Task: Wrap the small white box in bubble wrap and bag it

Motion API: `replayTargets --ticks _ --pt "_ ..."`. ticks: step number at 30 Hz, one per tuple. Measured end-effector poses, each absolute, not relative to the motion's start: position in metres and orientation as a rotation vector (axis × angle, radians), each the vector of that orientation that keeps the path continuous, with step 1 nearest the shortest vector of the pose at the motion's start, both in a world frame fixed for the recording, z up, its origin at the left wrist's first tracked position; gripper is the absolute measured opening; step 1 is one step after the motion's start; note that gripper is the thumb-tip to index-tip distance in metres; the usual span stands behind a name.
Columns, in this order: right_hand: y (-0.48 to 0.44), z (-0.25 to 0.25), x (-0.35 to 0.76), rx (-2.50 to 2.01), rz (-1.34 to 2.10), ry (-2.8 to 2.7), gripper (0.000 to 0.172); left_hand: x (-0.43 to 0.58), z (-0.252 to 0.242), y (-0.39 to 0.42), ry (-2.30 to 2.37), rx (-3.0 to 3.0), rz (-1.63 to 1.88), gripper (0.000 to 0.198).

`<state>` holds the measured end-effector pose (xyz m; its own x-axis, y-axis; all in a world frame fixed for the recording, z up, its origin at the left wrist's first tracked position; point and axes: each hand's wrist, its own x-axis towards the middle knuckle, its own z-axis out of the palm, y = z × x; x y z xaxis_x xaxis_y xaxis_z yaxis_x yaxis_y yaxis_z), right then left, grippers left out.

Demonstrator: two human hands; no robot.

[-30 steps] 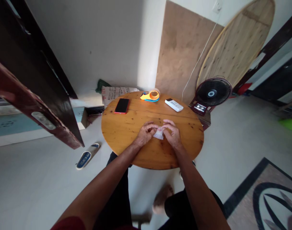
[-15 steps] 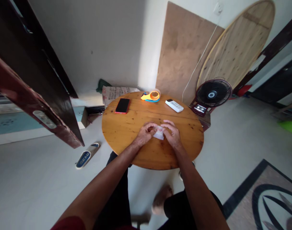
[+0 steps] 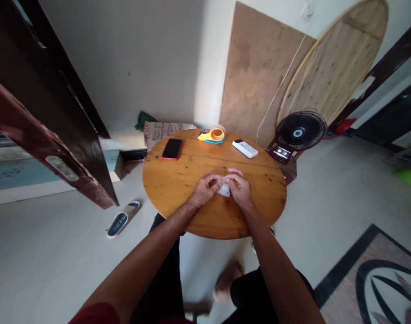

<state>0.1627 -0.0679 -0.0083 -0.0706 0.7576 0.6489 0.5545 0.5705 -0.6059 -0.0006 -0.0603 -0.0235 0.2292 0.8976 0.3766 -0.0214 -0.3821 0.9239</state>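
Observation:
Over the front half of the round wooden table [image 3: 171,184], both my hands pinch a small, thin whitish piece, like a little plastic packet or slip of paper [image 3: 224,191]. My left hand [image 3: 205,188] holds its left side between thumb and fingers. From the right, my right hand [image 3: 241,189] grips the upper edge with thumb and forefinger, its other fingers curled above. The two sets of fingertips nearly meet and cover the top of the piece. Its lower part hangs below them; I cannot tell whether it is paper or plastic.
Farther back on the table lie a phone [image 3: 172,149] with a red edge, an orange and blue tape dispenser [image 3: 212,135] and a white remote control [image 3: 245,148]. A dark fan [image 3: 297,131] stands past the right edge. A slipper [image 3: 123,219] is on the floor at left.
My right fingertips have moved left against my left fingertips, covering the pinkish marks at the top of the small piece. The other things have stayed in place.

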Motion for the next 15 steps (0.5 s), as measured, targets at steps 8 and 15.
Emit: replayTargets --ticks 8,15 --pt "-0.0668 -0.0093 0.1632 -1.111 0.216 -1.737 0.019 -0.0005 -0.0272 -0.0585 0.878 1.657 1.296 0.021" --pt "-0.0729 -0.0093 0.1654 -1.138 0.072 -1.878 0.018 -0.0025 -0.0239 -0.06 0.912 1.697 1.283 0.021"
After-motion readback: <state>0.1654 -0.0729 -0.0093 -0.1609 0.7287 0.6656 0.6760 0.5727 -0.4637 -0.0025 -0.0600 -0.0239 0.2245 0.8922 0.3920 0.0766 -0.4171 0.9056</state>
